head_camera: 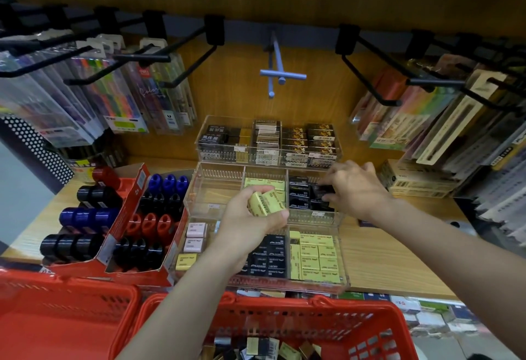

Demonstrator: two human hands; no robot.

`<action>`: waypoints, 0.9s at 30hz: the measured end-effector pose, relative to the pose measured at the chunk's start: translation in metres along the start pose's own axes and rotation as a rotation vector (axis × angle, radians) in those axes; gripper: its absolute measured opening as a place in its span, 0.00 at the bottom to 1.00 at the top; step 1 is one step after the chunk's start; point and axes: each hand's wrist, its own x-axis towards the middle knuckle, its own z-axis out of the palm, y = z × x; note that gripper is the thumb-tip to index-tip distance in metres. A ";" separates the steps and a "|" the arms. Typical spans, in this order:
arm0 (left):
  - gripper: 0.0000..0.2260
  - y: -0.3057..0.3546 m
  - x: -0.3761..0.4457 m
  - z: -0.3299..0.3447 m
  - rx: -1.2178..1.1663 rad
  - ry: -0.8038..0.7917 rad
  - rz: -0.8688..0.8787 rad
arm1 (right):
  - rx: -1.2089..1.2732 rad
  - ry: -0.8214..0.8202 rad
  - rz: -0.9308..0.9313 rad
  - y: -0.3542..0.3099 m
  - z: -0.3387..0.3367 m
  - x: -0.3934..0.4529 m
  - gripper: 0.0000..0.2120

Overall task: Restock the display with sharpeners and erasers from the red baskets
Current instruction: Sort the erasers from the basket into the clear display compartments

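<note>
Yellow erasers [266, 203], two or three in printed sleeves, are gripped in the left hand [250, 224] at frame centre, fingers and thumb curled round the bundle; long axes are tilted, running from lower left to upper right, printed faces turned up. Destination, as judged: the middle compartment of the clear acrylic tray [196, 189], where matching yellow erasers [264, 183] are already laid flat just above and beyond the grip, long axes running left to right. A slight forward reach and a levelling turn would be called for; the left hand is the nearer. Black erasers [299, 196] are stocked in the right compartment, where one dark piece [323, 193] is pinched by the right hand [355, 189], fingertips pressed on it. Supply: red basket [378, 328] at lower centre, loose yellow and black erasers inside; second red basket [65, 311] at lower left. Sharpeners [150, 226] are held in red cartons at left, well apart from both hands
</note>
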 end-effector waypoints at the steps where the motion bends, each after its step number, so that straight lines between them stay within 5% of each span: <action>1: 0.21 -0.001 0.001 -0.002 0.023 -0.003 0.027 | -0.022 0.014 0.002 -0.001 0.002 0.001 0.16; 8: 0.20 -0.004 0.001 -0.008 0.202 0.016 0.133 | 0.088 0.166 0.101 -0.007 0.009 0.004 0.13; 11: 0.20 0.000 0.000 -0.005 0.230 0.029 0.177 | 0.610 0.284 0.009 -0.018 -0.007 -0.019 0.10; 15: 0.20 0.013 -0.006 0.004 0.379 0.019 0.285 | 1.413 -0.216 0.124 -0.053 -0.040 -0.051 0.10; 19: 0.25 0.022 -0.015 0.007 0.468 0.020 0.297 | 1.567 -0.227 0.296 -0.059 -0.054 -0.058 0.09; 22: 0.35 0.027 -0.017 0.004 0.106 -0.097 -0.062 | 1.613 -0.132 0.377 -0.056 -0.058 -0.056 0.05; 25: 0.21 0.034 -0.015 0.003 -0.351 -0.100 -0.237 | 1.596 -0.149 0.362 -0.057 -0.059 -0.054 0.06; 27: 0.12 0.034 -0.010 -0.002 -0.310 0.024 -0.205 | 1.466 -0.122 0.355 -0.058 -0.058 -0.050 0.07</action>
